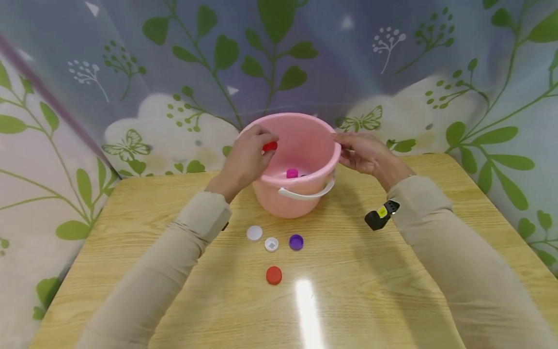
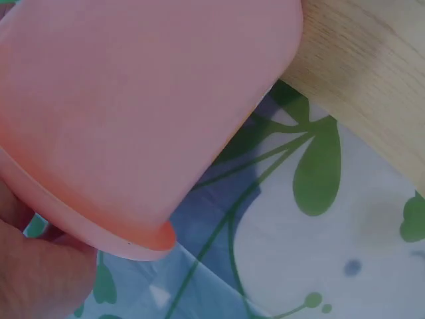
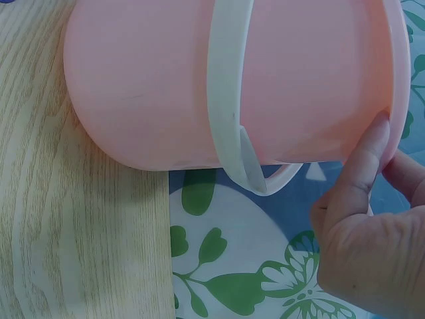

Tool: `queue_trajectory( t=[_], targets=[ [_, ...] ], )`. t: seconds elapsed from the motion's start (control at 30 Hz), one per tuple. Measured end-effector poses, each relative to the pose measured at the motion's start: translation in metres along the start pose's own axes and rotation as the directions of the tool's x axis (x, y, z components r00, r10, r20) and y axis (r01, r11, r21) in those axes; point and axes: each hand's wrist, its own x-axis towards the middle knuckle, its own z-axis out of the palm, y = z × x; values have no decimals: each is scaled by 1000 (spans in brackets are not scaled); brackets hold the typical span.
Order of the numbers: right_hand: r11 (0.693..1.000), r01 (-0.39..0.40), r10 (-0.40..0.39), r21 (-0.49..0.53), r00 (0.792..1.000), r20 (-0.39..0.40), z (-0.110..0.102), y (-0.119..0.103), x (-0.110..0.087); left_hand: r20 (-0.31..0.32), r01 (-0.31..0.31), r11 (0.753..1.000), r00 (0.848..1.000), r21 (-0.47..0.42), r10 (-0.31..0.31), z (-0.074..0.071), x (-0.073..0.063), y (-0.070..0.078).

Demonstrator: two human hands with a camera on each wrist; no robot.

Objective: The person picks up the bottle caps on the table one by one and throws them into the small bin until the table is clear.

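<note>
A pink bucket with a white handle stands upright at the back of the table. My left hand reaches over its left rim and pinches a red bottle cap above the opening. In the left wrist view that hand shows beside the rim, with the cap hidden. The right rim is held by my right hand; in the right wrist view a finger lies along the outside just under the lip. Inside the bucket, a magenta cap lies at the bottom, next to a dark blue piece mostly hidden by the wall.
In front of the bucket lie a white cap, a white cap with a grey square inside, a purple cap and a red cap. A leaf-patterned curtain hangs right behind the wooden table.
</note>
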Motion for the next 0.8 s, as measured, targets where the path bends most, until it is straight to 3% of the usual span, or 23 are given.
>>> queue_trajectory(
  t=[0.17,0.33,0.8],
  targets=[
    [1000,-2,2,15,1000,-2,1,0,1,85,33,999,996,-9,-33,1,2,-3],
    [1000,-6,6,21,1000,-5,0,1,1,128,37,999,991,-19,-35,3,4,-3],
    [999,-8,8,33,1000,4,-1,1,3,128,44,998,991,-48,-38,1,5,-3]
  ],
)
